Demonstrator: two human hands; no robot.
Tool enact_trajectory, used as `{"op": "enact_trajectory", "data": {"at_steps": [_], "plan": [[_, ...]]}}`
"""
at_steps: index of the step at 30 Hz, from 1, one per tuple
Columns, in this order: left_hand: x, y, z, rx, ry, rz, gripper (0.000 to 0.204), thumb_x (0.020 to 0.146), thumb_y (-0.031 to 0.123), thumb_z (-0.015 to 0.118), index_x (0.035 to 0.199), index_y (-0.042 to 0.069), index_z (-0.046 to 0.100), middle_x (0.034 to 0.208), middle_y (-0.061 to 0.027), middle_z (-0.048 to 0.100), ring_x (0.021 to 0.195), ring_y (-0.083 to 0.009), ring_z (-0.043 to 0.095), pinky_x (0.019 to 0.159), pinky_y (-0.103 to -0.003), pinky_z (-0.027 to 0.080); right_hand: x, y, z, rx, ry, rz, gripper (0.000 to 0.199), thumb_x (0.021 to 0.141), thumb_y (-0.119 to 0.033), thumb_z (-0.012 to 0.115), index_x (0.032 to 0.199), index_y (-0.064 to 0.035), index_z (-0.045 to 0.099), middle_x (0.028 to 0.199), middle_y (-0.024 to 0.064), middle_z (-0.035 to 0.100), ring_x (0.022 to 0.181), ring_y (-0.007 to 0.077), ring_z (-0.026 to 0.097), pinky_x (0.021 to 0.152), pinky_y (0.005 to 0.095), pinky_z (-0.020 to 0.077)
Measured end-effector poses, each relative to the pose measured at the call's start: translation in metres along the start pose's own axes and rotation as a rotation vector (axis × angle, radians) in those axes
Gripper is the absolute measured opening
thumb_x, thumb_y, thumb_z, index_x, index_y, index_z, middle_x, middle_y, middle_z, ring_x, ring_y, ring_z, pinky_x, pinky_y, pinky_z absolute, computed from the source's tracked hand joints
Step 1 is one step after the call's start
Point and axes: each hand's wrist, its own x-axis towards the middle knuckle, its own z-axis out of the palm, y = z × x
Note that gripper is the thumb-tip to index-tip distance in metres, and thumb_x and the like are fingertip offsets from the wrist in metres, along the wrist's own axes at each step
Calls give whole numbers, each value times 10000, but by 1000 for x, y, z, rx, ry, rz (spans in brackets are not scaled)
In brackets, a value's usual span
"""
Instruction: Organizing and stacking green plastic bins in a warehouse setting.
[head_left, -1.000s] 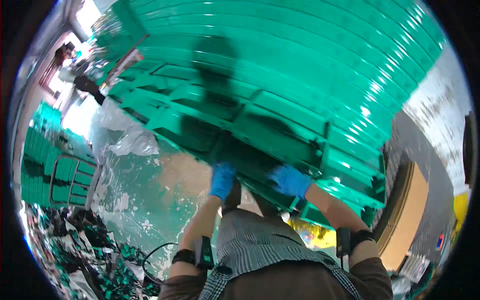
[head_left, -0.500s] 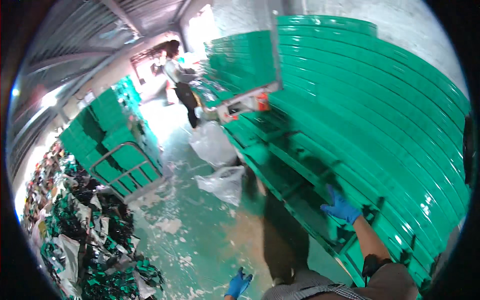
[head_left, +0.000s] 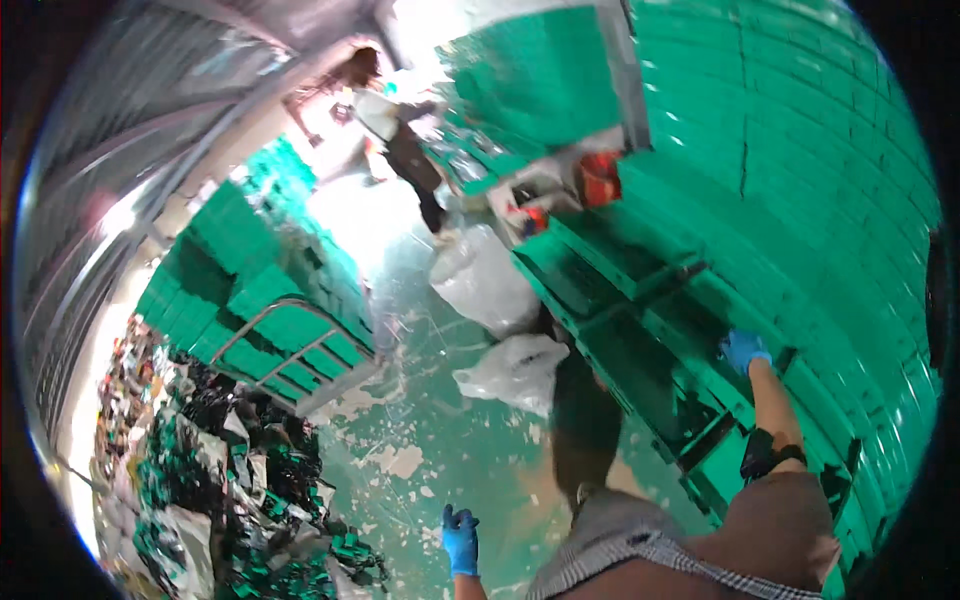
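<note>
Right grip: the right hand (head_left: 745, 350), in a blue glove, lies curled on the rim of a green plastic crate (head_left: 690, 330); whether the fingers close round the rim cannot be told.
Left grip: the left hand (head_left: 460, 540), also blue-gloved, hangs free low over the floor (head_left: 440, 440), fingers loosely spread, holding nothing.
Crate position: it sits in a low row of open crates at the foot of the tall crate stack (head_left: 830, 190), to the person's right.
Crate look: bright green, rectangular, dark inside, with a ribbed rim.
Wrist: a dark band (head_left: 765, 460) wraps the right forearm below the glove.
Around: two clear plastic bags (head_left: 500, 330) lie on the floor just left of the crate row, one behind the other.
Further left: a metal-framed trolley (head_left: 290, 345) loaded with green crates stands across the floor from the row.
Lower left: a heap of dark and green scraps (head_left: 230, 480) spreads along the floor edge.
Floor: green-painted, wet-looking, with pale worn patches.
Far end: another person (head_left: 395, 130) stands bent beside more stacked crates in bright light.
Red items: two small red things (head_left: 597, 180) sit at the far end of the row; their kind is too blurred to tell.
</note>
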Motion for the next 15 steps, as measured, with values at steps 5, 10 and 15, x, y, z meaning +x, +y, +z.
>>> {"op": "enact_trajectory", "data": {"at_steps": [5,10,15], "plan": [[42,-78,20,209,-168,-486,554,819,127,585,1292,-36,346,846,-105,572,600,-162,574,508,-274,464,-8,52,-8,-256,-357,135,336,798,-295,474,936,-55,665,1017,171,635,920,349,613,807,452,474],[142,-98,86,180,-351,-728,537,819,136,587,1278,-21,357,864,-110,565,598,-179,569,473,-298,466,1,57,-26,-94,-121,112,415,838,-371,455,1068,-63,611,1117,186,586,1006,350,571,835,431,470],[348,-49,201,538,-332,-215,526,833,156,572,1267,-68,377,1058,-164,559,795,-181,551,669,-308,488,67,-71,-73,583,337,68,542,828,-278,572,1308,-95,401,1222,192,513,1044,360,536,865,437,450]]}}
